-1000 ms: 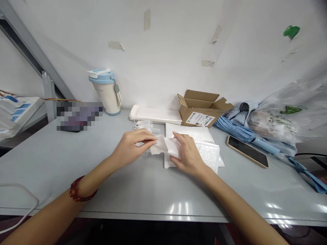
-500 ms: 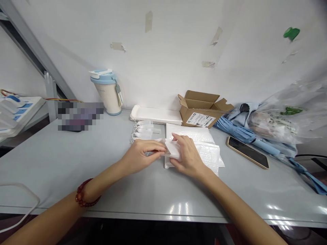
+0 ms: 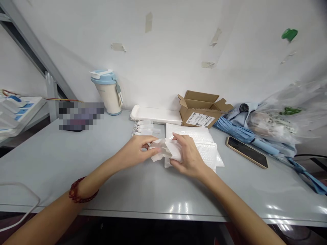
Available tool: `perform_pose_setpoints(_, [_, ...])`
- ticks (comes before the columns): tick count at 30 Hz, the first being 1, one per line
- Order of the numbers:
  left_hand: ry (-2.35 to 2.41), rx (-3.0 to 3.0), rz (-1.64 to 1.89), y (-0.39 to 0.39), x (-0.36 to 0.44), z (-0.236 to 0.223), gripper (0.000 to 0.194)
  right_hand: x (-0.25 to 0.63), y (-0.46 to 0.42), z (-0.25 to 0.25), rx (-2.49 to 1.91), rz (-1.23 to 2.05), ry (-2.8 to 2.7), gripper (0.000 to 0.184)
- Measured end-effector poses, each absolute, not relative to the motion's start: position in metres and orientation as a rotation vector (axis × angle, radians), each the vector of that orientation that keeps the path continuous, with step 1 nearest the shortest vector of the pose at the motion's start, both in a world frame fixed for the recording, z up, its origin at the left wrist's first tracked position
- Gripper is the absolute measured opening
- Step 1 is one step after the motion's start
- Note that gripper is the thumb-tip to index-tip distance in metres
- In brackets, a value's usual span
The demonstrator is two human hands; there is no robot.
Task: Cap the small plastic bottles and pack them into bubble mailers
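My left hand [image 3: 136, 151] and my right hand [image 3: 187, 154] meet over the middle of the grey table [image 3: 102, 177]. Both pinch a small white bubble-wrap pouch [image 3: 163, 149], the left at its open left end, the right around its right side. Under my right hand lies a stack of white bubble-wrap bags [image 3: 204, 146]. Just behind my left hand sit several small clear plastic pieces with loops [image 3: 143, 128].
Along the back wall stand a blue-lidded tumbler [image 3: 107, 92], a flat white tray [image 3: 155, 115] and an open cardboard box [image 3: 201, 108]. A phone [image 3: 246, 151], a blue umbrella [image 3: 255, 139] and plastic bags [image 3: 286, 115] lie at right. A white cable [image 3: 20, 200] loops at left.
My left hand first closed in against my right hand at the pouch, then drew back left a little, and the pouch's crumpled left end now shows between the hands.
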State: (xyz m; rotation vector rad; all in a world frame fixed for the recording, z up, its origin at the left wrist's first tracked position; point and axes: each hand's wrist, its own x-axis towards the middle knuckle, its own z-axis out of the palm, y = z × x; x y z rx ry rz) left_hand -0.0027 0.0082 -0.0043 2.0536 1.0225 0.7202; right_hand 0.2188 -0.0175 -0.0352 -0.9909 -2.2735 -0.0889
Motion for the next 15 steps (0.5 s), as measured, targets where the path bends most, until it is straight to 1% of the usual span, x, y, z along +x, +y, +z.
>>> perform_pose_setpoints(4, [1.0, 2.0, 0.619, 0.0059, -0.0007, -0.0053, 0.032, 0.2174, -0.0196, -0.034, -0.969, -0.041, -2.27, 0.08])
perform_pose_setpoints(8, [0.973, 1.845, 0.648, 0.0052, 0.0037, -0.0062, 0.036, 0.2157, -0.0207, -0.0323, -0.936, -0.057, -2.279, 0.081])
perform_pose_setpoints(10, [1.011, 1.767, 0.721, 0.005, 0.0058, -0.0065, 0.037, 0.2141, -0.0209, -0.0322, -0.957, -0.143, -2.28, 0.081])
perform_pose_setpoints(12, [1.065, 1.684, 0.817, 0.0052, 0.0064, -0.0062, 0.035, 0.2123, -0.0209, -0.0334, -1.015, -0.296, -2.265, 0.08])
perform_pose_setpoints(15, [1.114, 1.522, 0.935, 0.0071, 0.004, -0.0049, 0.031, 0.2112, -0.0197, -0.0373, -1.134, -0.519, -2.214, 0.074])
